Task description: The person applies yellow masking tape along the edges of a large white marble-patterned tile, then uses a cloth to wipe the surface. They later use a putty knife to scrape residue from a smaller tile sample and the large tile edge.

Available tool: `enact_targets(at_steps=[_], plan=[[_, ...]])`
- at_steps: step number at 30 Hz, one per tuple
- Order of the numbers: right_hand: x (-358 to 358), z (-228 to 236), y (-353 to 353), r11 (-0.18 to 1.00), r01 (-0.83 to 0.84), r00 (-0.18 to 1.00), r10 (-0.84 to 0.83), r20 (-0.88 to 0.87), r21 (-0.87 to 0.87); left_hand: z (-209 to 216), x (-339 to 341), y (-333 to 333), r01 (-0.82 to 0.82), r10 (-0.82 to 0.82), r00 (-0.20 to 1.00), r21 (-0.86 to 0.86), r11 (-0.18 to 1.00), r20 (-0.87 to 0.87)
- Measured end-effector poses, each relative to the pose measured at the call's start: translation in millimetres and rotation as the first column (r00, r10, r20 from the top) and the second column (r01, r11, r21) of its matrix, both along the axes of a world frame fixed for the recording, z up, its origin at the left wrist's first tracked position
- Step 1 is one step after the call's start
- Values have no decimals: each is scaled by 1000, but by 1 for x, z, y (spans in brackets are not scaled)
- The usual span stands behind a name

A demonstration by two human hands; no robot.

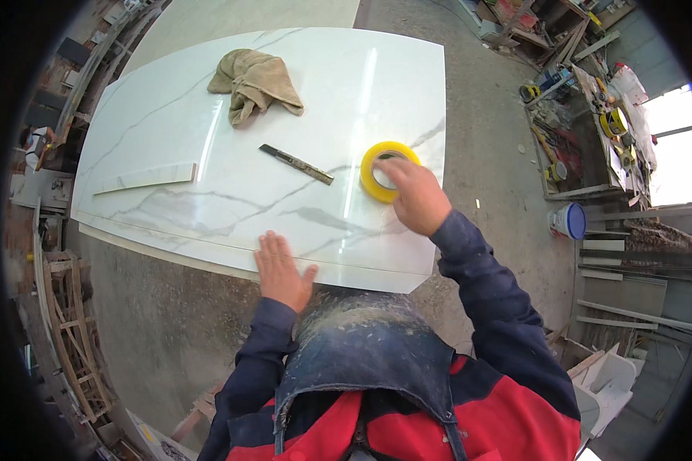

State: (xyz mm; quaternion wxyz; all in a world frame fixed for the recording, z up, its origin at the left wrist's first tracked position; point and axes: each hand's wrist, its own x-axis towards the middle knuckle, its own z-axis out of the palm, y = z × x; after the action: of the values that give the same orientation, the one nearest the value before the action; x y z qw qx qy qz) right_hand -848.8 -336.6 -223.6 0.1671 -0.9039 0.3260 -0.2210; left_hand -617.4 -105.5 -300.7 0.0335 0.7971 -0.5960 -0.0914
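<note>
A glossy white slab [300, 69] with grey marbled veins lies flat before me. My left hand [282, 273] rests on its near edge with the fingers stretched out, across a thin seam where a narrow strip runs along that edge. At the slab's right side my right hand [419, 198] grips a roll of yellow tape [369, 180], its fingers reaching into the hole and the thumb side mostly hidden. Between the hands and farther off lies a utility knife [296, 164], touched by neither.
A crumpled brown cloth [257, 81] sits on the far part of the slab. A narrow marbled offcut [146, 179] lies at its left. On the right stand a cluttered workbench [592, 131] and a white bucket with a blue rim [567, 221]. Wooden frames [73, 323] line the left.
</note>
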Motion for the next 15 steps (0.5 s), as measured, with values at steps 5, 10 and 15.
enact_targets(at_steps=[5,10,15], plan=[[-27,-36,13,933,-172,976,117,-185,-316,11,-45,-14,277,-272,958,44,960,-94],[-35,-48,2,968,-123,983,89,-161,-217,17,-81,-34,586,-568,794,28,810,-218],[-81,-21,60,913,405,875,-402,270,45,9,-122,-66,825,-820,533,-89,558,-208]])
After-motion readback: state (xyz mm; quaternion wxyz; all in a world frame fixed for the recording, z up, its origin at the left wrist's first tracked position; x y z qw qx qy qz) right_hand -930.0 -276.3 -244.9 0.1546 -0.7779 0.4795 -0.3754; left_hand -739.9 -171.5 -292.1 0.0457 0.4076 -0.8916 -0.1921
